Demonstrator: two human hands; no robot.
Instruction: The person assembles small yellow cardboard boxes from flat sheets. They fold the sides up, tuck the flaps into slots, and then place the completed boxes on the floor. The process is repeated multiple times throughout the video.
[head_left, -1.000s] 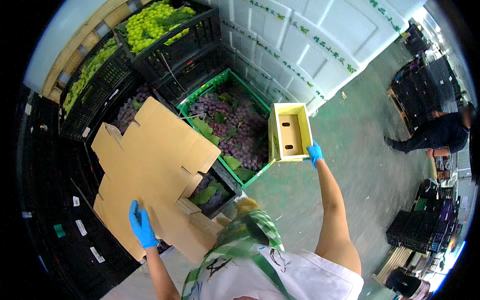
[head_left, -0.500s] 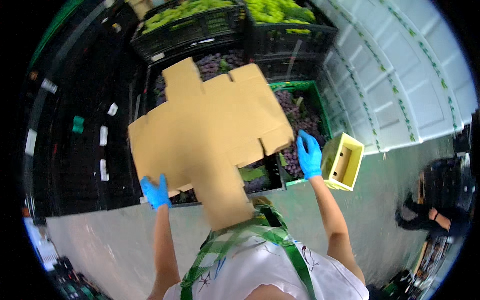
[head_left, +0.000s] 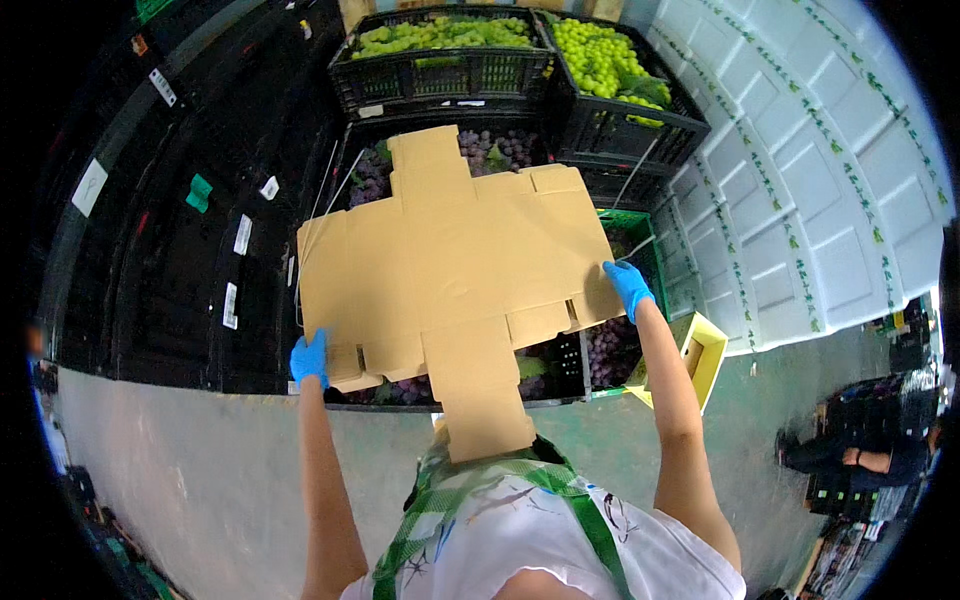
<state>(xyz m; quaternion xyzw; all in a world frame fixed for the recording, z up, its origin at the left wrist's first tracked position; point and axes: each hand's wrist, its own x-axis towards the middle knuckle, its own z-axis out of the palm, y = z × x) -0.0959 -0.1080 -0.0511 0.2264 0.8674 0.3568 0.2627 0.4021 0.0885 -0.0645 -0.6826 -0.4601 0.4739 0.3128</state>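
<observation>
A flat, unfolded cardboard box blank (head_left: 450, 260) with flaps and slots spreads over crates of purple grapes in front of me. My left hand (head_left: 310, 358), in a blue glove, grips its near left corner, the thumb lying over the edge. At the right edge my right hand (head_left: 628, 288), gloved the same, closes on the board, with part of its fingers out of sight beneath. One long flap reaches down to my green checked apron (head_left: 440, 500). Purple grapes (head_left: 500, 150) show past the far edge, and more grapes (head_left: 612, 352) below the right side.
Black crates of green grapes (head_left: 600, 60) stand at the back. Dark stacked crates (head_left: 150, 250) rise on the left, white foam boxes (head_left: 770, 170) on the right. A yellow carton (head_left: 705, 360) sits beside my right forearm. Another person (head_left: 860, 455) is at far right.
My right hand, formerly apart from the cardboard, has come onto its right edge. My left hand has closed on the near left corner. The view has shifted slightly.
</observation>
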